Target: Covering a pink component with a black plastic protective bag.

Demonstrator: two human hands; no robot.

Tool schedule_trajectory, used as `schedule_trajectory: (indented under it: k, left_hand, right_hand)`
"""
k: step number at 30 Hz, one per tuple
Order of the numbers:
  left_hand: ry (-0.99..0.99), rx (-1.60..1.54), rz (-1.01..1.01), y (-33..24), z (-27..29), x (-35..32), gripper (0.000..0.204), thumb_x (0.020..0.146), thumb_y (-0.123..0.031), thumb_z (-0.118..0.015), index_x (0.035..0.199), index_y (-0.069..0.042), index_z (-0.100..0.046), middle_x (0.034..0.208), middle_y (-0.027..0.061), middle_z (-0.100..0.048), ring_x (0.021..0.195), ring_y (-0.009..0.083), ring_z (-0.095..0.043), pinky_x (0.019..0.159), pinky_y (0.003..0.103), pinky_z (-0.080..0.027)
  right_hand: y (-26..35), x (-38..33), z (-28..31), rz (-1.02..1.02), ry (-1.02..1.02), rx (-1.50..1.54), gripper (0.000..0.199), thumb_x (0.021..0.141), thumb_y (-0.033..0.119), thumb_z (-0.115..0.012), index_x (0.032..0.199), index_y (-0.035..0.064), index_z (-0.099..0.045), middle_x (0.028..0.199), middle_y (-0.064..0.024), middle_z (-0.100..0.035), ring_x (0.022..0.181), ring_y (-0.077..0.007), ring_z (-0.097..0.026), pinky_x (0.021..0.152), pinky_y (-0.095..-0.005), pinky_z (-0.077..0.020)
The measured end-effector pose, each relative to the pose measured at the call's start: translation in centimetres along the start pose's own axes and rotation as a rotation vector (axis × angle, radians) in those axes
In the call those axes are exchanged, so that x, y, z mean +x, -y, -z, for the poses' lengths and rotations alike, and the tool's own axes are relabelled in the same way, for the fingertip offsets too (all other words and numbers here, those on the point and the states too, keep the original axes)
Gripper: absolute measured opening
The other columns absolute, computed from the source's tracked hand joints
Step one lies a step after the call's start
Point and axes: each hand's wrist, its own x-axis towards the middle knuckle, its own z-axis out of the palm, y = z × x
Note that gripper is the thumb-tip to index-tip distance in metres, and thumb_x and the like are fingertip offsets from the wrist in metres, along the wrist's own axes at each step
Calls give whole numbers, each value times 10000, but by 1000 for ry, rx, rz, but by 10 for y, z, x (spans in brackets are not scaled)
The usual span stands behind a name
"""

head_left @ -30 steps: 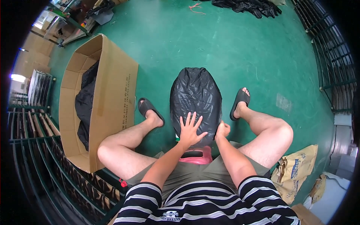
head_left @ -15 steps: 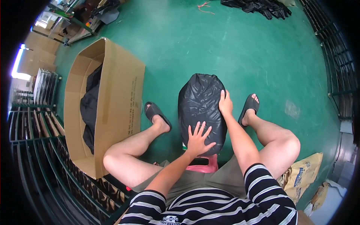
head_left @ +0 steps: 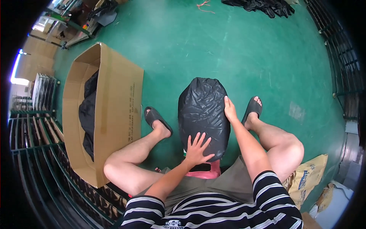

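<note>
A stuffed black plastic bag (head_left: 202, 108), bulging and creased, lies between my feet, its near end by a pink stool (head_left: 207, 170) between my thighs. My left hand (head_left: 196, 150) rests flat on top of the bag's near end with fingers spread. Against the right side of the bag is my right hand (head_left: 230, 110), its thumb along the upper edge. The other fingers curl round the side and are partly hidden. A small patch of green and white shows at the bag's lower left edge.
At my left a tall cardboard box (head_left: 118, 99) stands with its opening facing left, black bags (head_left: 88, 110) inside. Metal racks (head_left: 42, 164) line the left. More black plastic (head_left: 263, 7) lies on the far floor. A brown paper sack (head_left: 307, 179) is beside my right knee.
The whole view has shifted slightly. My left hand has slid a little toward me over the bag. My right hand keeps its place at the bag's side.
</note>
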Motion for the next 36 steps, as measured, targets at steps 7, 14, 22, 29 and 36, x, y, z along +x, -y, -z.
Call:
schedule_trajectory:
  k: [7,14,22,29,36]
  left_hand:
    - [3,41,-59,21,-9,-30,989,523,-348,-838,1436,-287,-463,1525,64,-379,1426,307,-309,1111,629,-198]
    - [-37,97,-131,23,-18,-30,955,515,-272,-814,1413,-283,-488,1509,37,-401,1402,308,-346,1099,632,-229]
    - [26,50,-111,40,-59,-45,877,607,-292,-753,1435,-300,-467,1488,34,-422,1400,279,-355,1136,582,-246]
    - [-24,147,-168,25,-19,-38,843,610,-258,-739,1412,-284,-482,1514,41,-399,1391,305,-363,1091,599,-288]
    - [-123,173,-216,26,-30,-37,870,561,-316,-779,1390,-296,-516,1477,23,-438,1373,292,-375,1108,589,-252]
  right_hand:
    - [80,16,16,674,-484,-611,607,976,394,-521,1475,84,-366,1536,-263,-248,1388,-424,-296,1125,-569,-220]
    - [124,0,-64,767,-403,-611,641,966,464,-488,1485,105,-373,1557,-233,-252,1433,-426,-228,1150,-600,-147]
    - [92,-177,-93,1099,1183,-887,534,811,487,-619,1173,94,-633,1370,-163,-472,1317,-362,-409,1073,-571,-289]
    - [176,-54,-76,974,-61,-323,388,821,195,-615,1142,-16,-565,1186,-209,-561,1154,-420,-493,986,-497,-377]
    - [61,-85,-84,950,97,-856,723,943,531,-487,1476,55,-372,1550,-200,-291,1452,-378,-222,1152,-593,-146]
